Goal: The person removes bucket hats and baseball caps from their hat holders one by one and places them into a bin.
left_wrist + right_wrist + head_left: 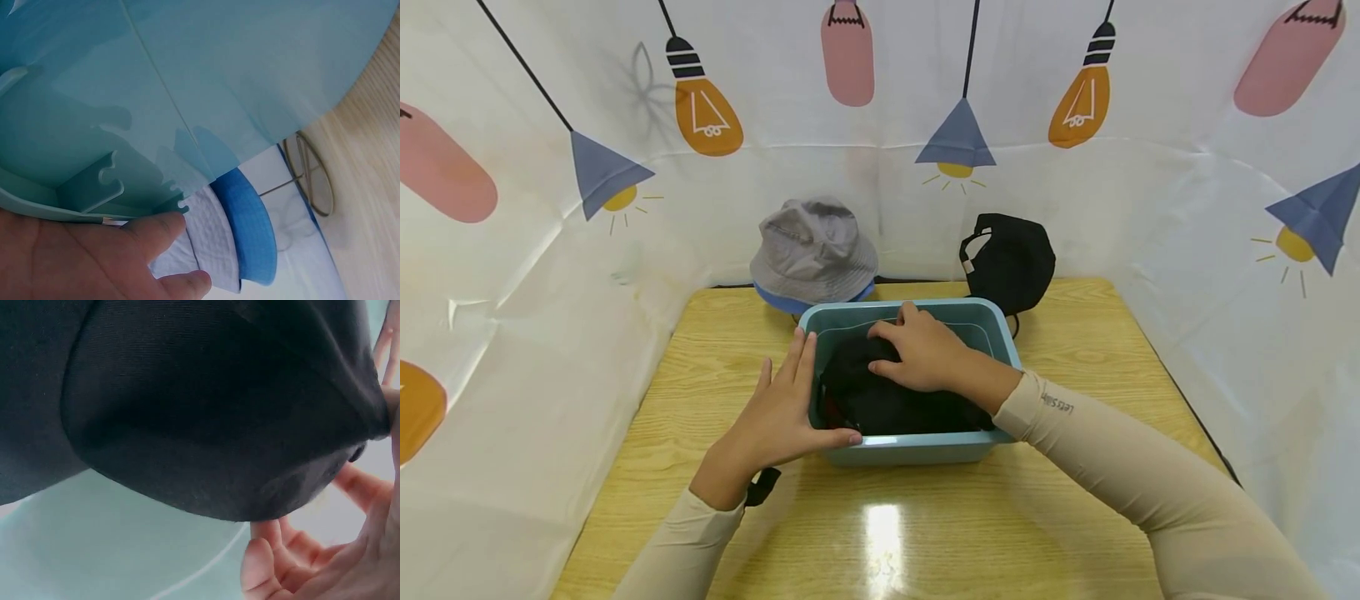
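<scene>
A light-blue plastic bin (910, 453) stands on the table. Black fabric, apparently a black cap (887, 408), lies inside it, with a small red patch at its left side. My right hand (928, 354) reaches into the bin from the right. In the right wrist view its fingers curl at the edge of the black cap (206, 419), pinching it. My left hand (778, 412) rests at the bin's left front corner, fingers stretched along the left rim and thumb on the front rim. The left wrist view shows its fingertips beside the bin's wall (206, 75).
Behind the bin, a grey bucket hat (816, 250) sits over a blue hat (778, 301) at the back left. Another black cap (1015, 262) hangs on a stand at the back right. A wire stand base (309, 175) shows under the bucket hats. Printed white cloth surrounds the wooden table (1075, 333).
</scene>
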`<state>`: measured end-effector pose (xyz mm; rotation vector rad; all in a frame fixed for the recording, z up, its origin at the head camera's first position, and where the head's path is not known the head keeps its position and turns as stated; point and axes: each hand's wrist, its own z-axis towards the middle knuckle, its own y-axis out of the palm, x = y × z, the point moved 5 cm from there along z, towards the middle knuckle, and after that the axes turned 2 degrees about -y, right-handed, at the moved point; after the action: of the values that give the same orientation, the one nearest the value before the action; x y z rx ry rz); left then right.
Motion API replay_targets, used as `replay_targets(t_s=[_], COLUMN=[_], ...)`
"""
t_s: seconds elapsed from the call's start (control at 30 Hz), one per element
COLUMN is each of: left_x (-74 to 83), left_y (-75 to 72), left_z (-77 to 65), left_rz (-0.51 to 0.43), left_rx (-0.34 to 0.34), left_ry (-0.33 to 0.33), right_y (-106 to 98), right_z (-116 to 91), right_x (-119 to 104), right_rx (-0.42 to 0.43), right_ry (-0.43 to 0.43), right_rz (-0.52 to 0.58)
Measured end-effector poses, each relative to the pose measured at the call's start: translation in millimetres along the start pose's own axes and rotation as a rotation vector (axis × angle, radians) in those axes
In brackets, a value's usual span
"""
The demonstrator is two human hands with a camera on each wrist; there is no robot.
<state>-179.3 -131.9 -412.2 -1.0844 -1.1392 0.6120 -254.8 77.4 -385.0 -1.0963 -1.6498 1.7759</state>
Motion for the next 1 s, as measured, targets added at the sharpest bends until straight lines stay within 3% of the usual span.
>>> replay_targets(t_s=[0.37,0.63,1.0], left_x=[-0.6,-1.0,-0.9], left_y=[0.9,1.1,2.0], left_z=[1.6,1.5,0.8], left_rz=[0.010,0.006,0.010], left_rx=[-0.003,-0.005,-0.003], left_ry=[0.006,0.005,0.008], right_y=[-23.9,-28.2,-4.7], right_z=[-13.8,-19.3,-11.2], right_x=[9.2,6.6,5.4], right_rx=[-0.248,-0.269,-0.360], right_ry=[-0.131,-0.251,-0.334], right_rz=[0.171,0.152,0.125])
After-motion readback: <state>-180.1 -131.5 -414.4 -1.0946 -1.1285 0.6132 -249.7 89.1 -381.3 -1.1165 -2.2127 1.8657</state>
